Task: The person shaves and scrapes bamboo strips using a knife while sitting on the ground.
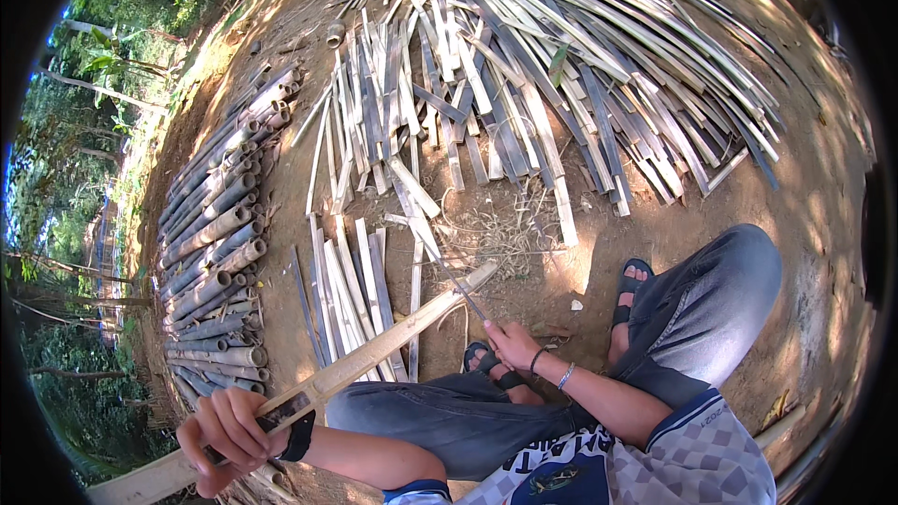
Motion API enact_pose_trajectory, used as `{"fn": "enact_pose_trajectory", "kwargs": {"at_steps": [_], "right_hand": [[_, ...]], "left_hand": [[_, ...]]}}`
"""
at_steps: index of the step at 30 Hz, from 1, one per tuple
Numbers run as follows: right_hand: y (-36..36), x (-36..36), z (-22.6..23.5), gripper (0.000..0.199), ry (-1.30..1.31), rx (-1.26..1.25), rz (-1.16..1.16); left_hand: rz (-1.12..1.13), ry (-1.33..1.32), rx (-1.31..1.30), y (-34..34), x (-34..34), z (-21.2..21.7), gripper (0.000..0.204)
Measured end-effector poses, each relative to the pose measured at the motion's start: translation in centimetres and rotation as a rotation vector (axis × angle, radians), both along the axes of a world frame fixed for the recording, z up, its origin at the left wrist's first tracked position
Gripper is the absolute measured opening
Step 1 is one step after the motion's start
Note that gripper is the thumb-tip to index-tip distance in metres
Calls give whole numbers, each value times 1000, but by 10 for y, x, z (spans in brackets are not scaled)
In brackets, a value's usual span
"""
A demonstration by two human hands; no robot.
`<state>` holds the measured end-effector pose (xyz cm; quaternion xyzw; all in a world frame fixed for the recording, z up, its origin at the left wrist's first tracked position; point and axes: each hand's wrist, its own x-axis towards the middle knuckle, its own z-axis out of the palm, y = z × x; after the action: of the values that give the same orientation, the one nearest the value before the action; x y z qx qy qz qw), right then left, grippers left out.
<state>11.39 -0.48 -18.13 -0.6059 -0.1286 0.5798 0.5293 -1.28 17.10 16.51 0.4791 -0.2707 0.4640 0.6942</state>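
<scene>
1. At the far left I see a stack of round bamboo poles lying side by side on the dirt ground, their cut ends facing right.
2. Near me at the lower left, my left hand is closed around a long split bamboo strip, gripping its near end.
3. That strip runs up and to the right from my left hand, over my left knee, and its far end lies near the middle of the scene.
4. Just beyond the strip, a small batch of pale bamboo slats lies on the ground.
5. Right of centre, my right hand is wrapped around the handle of a knife, whose thin blade meets the strip's far end.
6. Far and to the right, a big fanned pile of split bamboo spreads across the ground.
</scene>
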Motion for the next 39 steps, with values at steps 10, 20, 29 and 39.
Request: {"fn": "enact_pose_trajectory", "kwargs": {"at_steps": [10, 20, 29, 39], "right_hand": [[-6, 3, -36, 53, -674, 8, -48], [-7, 6, -17, 55, -95, -66, -1], [-1, 10, -14, 61, 0, -80, -37], [2, 19, 30, 56, -216, 232, -183]], "left_hand": [[1248, 222, -94, -26, 25, 10, 58], [1270, 399, -198, -12, 81, 20, 64], [1107, 370, -184, -2, 90, 20, 78], [1186, 437, -203, -9, 94, 23, 79]]}}
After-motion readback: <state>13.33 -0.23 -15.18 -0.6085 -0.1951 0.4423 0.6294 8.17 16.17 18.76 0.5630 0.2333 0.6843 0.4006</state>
